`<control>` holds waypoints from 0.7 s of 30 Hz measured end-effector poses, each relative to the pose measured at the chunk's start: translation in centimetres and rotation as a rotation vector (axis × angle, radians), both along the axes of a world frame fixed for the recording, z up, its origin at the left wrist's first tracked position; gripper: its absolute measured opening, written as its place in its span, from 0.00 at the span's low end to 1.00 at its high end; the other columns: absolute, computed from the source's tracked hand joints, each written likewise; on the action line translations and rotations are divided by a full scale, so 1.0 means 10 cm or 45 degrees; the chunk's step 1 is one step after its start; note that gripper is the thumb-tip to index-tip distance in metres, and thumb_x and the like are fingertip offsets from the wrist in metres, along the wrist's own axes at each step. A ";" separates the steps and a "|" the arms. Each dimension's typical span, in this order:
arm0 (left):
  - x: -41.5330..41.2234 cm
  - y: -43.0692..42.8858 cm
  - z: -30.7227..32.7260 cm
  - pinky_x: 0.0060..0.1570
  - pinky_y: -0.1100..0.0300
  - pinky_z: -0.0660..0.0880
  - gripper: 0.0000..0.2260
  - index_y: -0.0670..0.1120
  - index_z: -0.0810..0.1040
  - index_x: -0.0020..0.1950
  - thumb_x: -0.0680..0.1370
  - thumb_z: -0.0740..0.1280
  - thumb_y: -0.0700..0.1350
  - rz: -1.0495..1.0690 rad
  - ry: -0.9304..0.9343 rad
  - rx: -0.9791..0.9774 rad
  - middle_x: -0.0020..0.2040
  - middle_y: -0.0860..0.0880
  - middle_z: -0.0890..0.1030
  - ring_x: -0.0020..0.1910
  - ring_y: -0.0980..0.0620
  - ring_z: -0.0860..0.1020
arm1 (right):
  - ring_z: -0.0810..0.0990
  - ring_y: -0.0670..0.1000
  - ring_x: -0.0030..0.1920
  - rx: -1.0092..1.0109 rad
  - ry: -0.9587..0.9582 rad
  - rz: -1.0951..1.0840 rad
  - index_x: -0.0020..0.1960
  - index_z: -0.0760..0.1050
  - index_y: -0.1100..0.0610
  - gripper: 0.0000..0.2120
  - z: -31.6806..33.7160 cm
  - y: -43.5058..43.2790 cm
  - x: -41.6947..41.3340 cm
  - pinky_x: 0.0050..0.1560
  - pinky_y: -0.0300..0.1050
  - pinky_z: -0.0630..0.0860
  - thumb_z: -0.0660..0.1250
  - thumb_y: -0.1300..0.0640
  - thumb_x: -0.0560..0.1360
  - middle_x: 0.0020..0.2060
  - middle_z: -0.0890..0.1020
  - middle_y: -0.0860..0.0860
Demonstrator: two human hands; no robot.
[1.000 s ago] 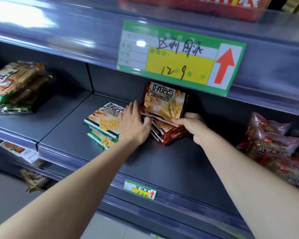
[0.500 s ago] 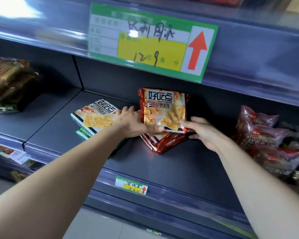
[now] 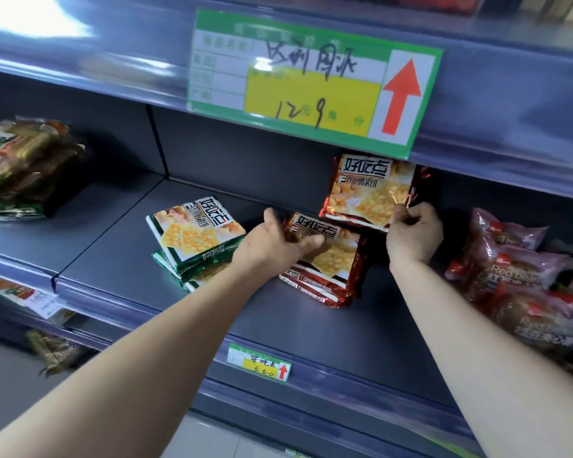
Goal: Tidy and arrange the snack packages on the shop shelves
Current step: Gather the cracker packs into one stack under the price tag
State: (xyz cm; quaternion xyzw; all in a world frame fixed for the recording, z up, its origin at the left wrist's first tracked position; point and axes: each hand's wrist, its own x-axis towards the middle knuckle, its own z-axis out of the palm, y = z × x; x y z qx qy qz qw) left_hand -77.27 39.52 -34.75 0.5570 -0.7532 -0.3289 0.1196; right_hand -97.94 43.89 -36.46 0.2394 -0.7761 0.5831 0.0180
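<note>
On the shelf [image 3: 311,325]: we are holding one red packet [image 3: 368,193] upright behind the red stack [image 3: 325,276].
Right hand [image 3: 414,236]: we are pinching its right edge; squaring it gently should help.
Left hand [image 3: 278,246]: fingers loose, we are steadying the stack.

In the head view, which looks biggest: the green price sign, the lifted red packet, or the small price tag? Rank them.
Largest: green price sign
Then: lifted red packet
Smallest: small price tag
The sign hangs nearer the camera, so its lead may be exaggerated.
</note>
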 end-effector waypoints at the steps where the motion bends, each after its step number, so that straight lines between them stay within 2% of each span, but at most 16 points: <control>1: -0.03 0.00 -0.04 0.61 0.53 0.70 0.48 0.41 0.55 0.75 0.67 0.69 0.69 0.006 0.028 0.059 0.68 0.42 0.73 0.67 0.43 0.72 | 0.74 0.52 0.41 0.015 0.068 -0.007 0.42 0.74 0.63 0.06 0.01 -0.02 0.00 0.39 0.36 0.64 0.65 0.62 0.76 0.39 0.77 0.57; 3: -0.06 -0.02 -0.13 0.57 0.56 0.71 0.42 0.41 0.64 0.69 0.65 0.76 0.62 0.029 0.075 0.171 0.62 0.46 0.77 0.62 0.46 0.75 | 0.76 0.55 0.43 0.051 0.172 0.013 0.45 0.76 0.65 0.04 0.01 -0.06 -0.01 0.41 0.33 0.62 0.64 0.65 0.75 0.45 0.80 0.61; 5: -0.03 -0.05 -0.16 0.55 0.57 0.74 0.34 0.44 0.72 0.60 0.62 0.80 0.58 0.049 0.137 0.273 0.56 0.51 0.79 0.56 0.50 0.77 | 0.75 0.53 0.44 0.092 0.194 0.016 0.47 0.76 0.66 0.05 -0.03 -0.06 -0.01 0.43 0.32 0.63 0.62 0.68 0.75 0.50 0.78 0.62; 7: 0.03 -0.04 -0.13 0.44 0.60 0.75 0.22 0.47 0.76 0.50 0.63 0.81 0.51 -0.012 0.144 0.381 0.50 0.52 0.80 0.48 0.53 0.78 | 0.76 0.56 0.46 0.125 0.180 0.009 0.46 0.76 0.65 0.05 -0.13 -0.06 0.01 0.48 0.40 0.67 0.61 0.67 0.74 0.51 0.77 0.62; 8: 0.05 -0.02 -0.08 0.39 0.62 0.74 0.19 0.47 0.77 0.50 0.65 0.80 0.48 -0.072 0.099 0.458 0.48 0.52 0.80 0.47 0.53 0.77 | 0.76 0.59 0.48 0.150 0.145 0.018 0.46 0.75 0.65 0.04 -0.21 -0.06 0.00 0.51 0.44 0.69 0.62 0.67 0.75 0.51 0.77 0.62; 9: 0.08 -0.01 -0.05 0.40 0.62 0.74 0.19 0.46 0.78 0.54 0.67 0.79 0.48 -0.133 0.032 0.520 0.50 0.50 0.80 0.49 0.51 0.78 | 0.77 0.60 0.49 0.187 0.098 0.040 0.46 0.75 0.64 0.04 -0.27 -0.05 0.01 0.52 0.47 0.70 0.63 0.65 0.75 0.51 0.78 0.62; 12: 0.13 0.02 0.01 0.52 0.52 0.76 0.28 0.44 0.75 0.64 0.67 0.79 0.49 -0.220 -0.089 0.605 0.60 0.47 0.80 0.61 0.46 0.77 | 0.80 0.59 0.50 0.384 -0.079 0.167 0.47 0.77 0.61 0.03 -0.44 -0.04 -0.02 0.48 0.45 0.73 0.68 0.61 0.74 0.49 0.82 0.58; 15: 0.14 0.03 0.00 0.55 0.54 0.74 0.33 0.45 0.73 0.63 0.62 0.82 0.49 -0.217 -0.044 0.631 0.58 0.51 0.80 0.60 0.48 0.76 | 0.79 0.55 0.46 0.592 -0.196 0.272 0.46 0.77 0.56 0.06 -0.47 -0.04 -0.07 0.44 0.43 0.72 0.72 0.58 0.72 0.49 0.82 0.55; 18: 0.14 0.00 -0.08 0.63 0.47 0.73 0.51 0.46 0.70 0.65 0.45 0.82 0.55 -0.183 -0.002 0.634 0.59 0.51 0.79 0.61 0.47 0.77 | 0.79 0.56 0.48 0.595 -0.195 0.281 0.50 0.77 0.59 0.07 -0.44 -0.07 -0.06 0.43 0.41 0.70 0.70 0.59 0.74 0.50 0.81 0.55; 19: 0.14 -0.01 -0.12 0.63 0.46 0.73 0.52 0.47 0.69 0.66 0.43 0.81 0.56 -0.177 0.015 0.636 0.60 0.51 0.79 0.60 0.48 0.77 | 0.79 0.56 0.49 0.589 -0.148 0.276 0.51 0.77 0.59 0.07 -0.42 -0.08 -0.04 0.44 0.41 0.70 0.69 0.59 0.75 0.50 0.80 0.55; 21: 0.16 0.03 -0.11 0.63 0.46 0.72 0.48 0.48 0.69 0.65 0.47 0.82 0.53 -0.161 0.044 0.649 0.59 0.51 0.79 0.60 0.48 0.76 | 0.79 0.57 0.51 0.562 -0.083 0.273 0.51 0.75 0.60 0.06 -0.41 -0.12 -0.03 0.44 0.42 0.70 0.67 0.60 0.76 0.49 0.80 0.55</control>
